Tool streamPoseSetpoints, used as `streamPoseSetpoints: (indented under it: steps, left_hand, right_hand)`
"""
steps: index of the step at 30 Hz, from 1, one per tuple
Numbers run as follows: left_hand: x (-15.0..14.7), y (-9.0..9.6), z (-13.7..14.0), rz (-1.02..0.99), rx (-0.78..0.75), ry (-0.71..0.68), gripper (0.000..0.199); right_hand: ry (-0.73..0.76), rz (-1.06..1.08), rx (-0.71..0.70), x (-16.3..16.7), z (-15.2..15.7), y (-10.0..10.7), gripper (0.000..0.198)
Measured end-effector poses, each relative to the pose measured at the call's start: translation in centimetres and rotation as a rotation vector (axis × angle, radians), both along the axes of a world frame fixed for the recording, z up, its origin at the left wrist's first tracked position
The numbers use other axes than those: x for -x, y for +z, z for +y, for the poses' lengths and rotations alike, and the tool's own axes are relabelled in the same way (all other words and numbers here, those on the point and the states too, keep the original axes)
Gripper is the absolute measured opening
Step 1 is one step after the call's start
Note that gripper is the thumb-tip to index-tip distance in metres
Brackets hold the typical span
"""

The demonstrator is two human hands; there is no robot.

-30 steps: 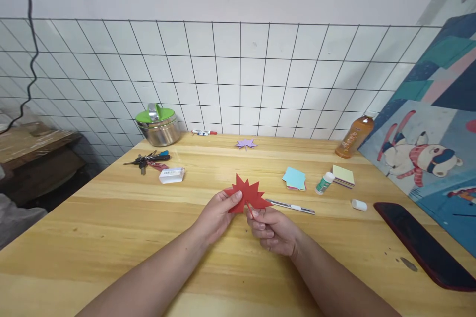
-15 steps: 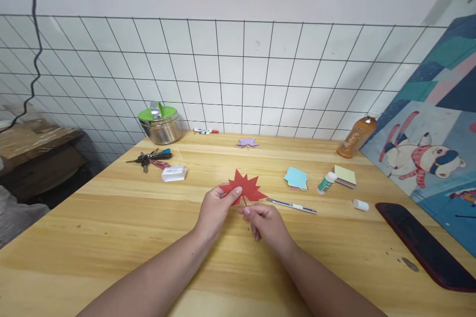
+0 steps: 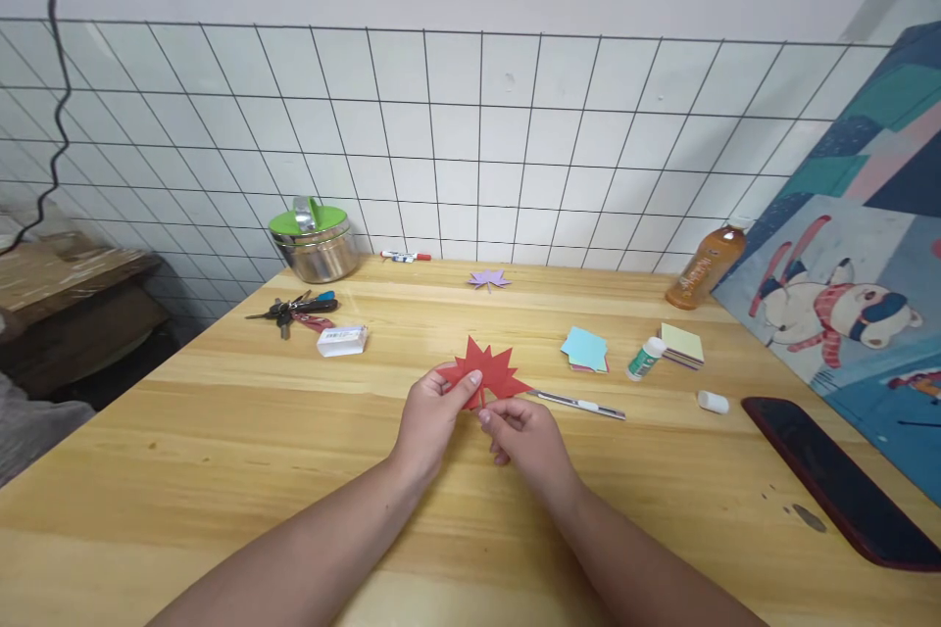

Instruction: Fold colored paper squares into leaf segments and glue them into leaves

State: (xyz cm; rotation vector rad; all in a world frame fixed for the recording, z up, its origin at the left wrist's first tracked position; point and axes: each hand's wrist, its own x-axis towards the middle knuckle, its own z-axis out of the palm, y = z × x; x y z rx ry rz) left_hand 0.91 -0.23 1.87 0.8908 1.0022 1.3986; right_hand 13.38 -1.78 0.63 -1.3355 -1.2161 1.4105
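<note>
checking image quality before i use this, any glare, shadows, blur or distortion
Head view: wide-angle distortion, the phone looking stretched at the right edge; head view: bright highlights on the pot; head view: soft shadow on the wall, top left; head view: lettering on the bottle indistinct, the red leaf clearer.

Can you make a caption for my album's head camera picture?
Left hand holds a red paper leaf, right hand at its stem; a purple leaf lies farther back on the table.

No wording can be read: pale script is borne by an amber drink bottle (image 3: pixel 704 268), faint marks by a glue stick's green label (image 3: pixel 642 362) and small print by a white box (image 3: pixel 342 342), all too indistinct.
</note>
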Motion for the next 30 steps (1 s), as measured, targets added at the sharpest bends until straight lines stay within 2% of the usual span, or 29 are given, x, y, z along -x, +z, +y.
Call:
streamPoseSetpoints:
  steps: [5,9,15,21,26,30]
  left_hand:
    - [0.06,0.3,-0.08,-0.087,-0.021,-0.079,0.023]
    - [0.2,0.22,0.14,-0.01,-0.013,-0.146,0.024]
    - [0.12,0.36,0.33,-0.053,-0.004,-0.125,0.024]
    - [-0.38,0.52,0.33,-0.139,-0.015,-0.038,0.048]
    - [-0.23,0.78,0.1,-0.131,-0.071,-0.146,0.052]
    - [0.52,0.67,0.28,-0.08,-0.026,-0.151,0.05]
  right_hand:
    - [-0.038,0.038,0.004,0.03,0.12,0.13,0.037]
    - [-0.042,0.053,0.004,0.0,0.12,-0.04,0.037]
    - [-0.05,0.08,0.003,0.08,0.31,-0.45,0.037]
    - [-0.051,0.091,-0.027,0.21,0.33,-0.53,0.037]
    - [-0.057,0.051,-0.062,0.03,0.35,-0.55,0.033]
    - [-0.056,0.017,-0.077,-0.03,0.38,-0.68,0.031]
